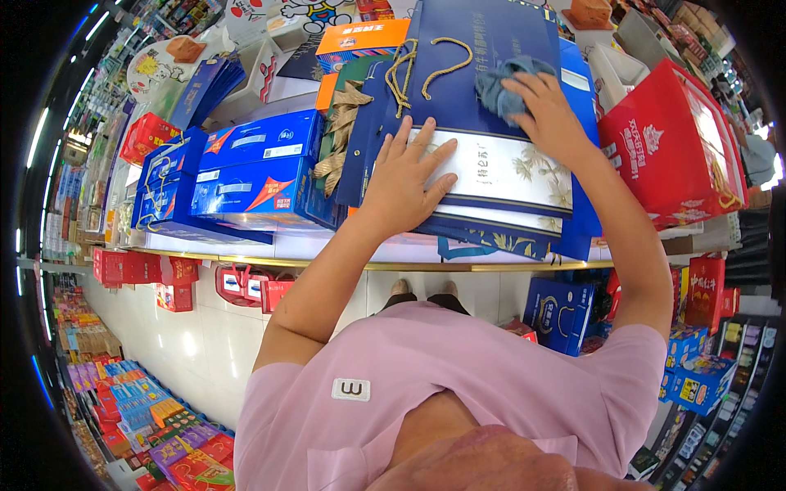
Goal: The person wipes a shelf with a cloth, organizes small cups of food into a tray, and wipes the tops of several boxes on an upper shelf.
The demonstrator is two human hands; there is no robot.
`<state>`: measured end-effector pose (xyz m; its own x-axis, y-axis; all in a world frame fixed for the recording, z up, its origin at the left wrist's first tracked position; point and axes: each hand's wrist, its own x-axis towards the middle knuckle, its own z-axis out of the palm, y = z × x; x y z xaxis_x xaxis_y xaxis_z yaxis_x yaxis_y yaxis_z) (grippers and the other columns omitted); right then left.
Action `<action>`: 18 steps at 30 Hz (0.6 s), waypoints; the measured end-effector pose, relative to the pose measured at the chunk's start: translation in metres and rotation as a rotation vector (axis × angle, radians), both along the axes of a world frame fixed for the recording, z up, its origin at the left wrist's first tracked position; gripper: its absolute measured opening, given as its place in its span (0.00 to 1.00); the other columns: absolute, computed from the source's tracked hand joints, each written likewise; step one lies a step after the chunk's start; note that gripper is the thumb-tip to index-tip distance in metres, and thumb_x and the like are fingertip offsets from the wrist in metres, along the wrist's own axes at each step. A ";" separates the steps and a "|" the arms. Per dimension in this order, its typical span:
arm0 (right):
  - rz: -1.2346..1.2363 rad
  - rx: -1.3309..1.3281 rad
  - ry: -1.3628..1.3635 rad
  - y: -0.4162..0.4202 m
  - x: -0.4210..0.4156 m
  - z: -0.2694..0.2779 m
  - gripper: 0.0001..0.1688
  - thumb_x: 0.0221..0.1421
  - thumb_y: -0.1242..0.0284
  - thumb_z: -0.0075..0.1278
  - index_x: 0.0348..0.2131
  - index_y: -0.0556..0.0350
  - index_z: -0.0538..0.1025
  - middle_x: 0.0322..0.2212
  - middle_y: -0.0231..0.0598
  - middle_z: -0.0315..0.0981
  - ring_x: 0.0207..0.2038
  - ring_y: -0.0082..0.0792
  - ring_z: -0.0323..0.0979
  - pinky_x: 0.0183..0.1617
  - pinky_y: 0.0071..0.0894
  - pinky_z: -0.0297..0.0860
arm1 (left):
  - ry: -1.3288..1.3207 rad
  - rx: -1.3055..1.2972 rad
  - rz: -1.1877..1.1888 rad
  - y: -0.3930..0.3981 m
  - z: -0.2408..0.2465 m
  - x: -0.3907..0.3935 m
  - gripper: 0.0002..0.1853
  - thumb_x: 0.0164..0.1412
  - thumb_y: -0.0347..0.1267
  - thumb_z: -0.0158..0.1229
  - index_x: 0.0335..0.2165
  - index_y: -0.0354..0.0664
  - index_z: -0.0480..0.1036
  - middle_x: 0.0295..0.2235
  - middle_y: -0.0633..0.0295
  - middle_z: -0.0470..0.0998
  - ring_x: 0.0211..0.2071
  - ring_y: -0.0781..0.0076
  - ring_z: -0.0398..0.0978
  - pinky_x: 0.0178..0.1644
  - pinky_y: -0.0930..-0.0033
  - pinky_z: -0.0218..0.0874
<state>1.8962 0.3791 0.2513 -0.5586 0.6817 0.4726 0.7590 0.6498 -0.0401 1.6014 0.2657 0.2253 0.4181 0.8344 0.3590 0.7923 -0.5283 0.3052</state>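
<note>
A large navy paper gift bag [451,104] with a white printed band and gold rope handles [450,43] lies flat on a stack of bags on the counter. My left hand [405,181] rests on the bag, palm down and fingers spread, with nothing in it. Over the bag's upper right, my right hand [543,113] grips a crumpled blue-grey cloth [491,92] against the navy paper. Part of the cloth is hidden under the palm. Folded dark green bags with gold ribbon [347,104] lie just left of the stack.
Blue cartons [252,190] stand to the left, and a red gift box [666,150] to the right. An orange box [362,40] sits behind. The counter's gold edge [424,266] runs before me. Red boxes [242,285] and a blue gift bag [559,316] are below it.
</note>
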 end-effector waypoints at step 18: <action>0.248 -0.053 0.011 0.204 -0.125 -0.035 0.32 0.59 0.53 0.57 0.58 0.42 0.74 0.64 0.47 0.64 0.68 0.57 0.55 0.74 0.54 0.46 | -0.028 -0.082 0.072 -0.001 -0.002 -0.001 0.27 0.65 0.46 0.58 0.61 0.58 0.71 0.69 0.51 0.58 0.70 0.39 0.49 0.71 0.45 0.44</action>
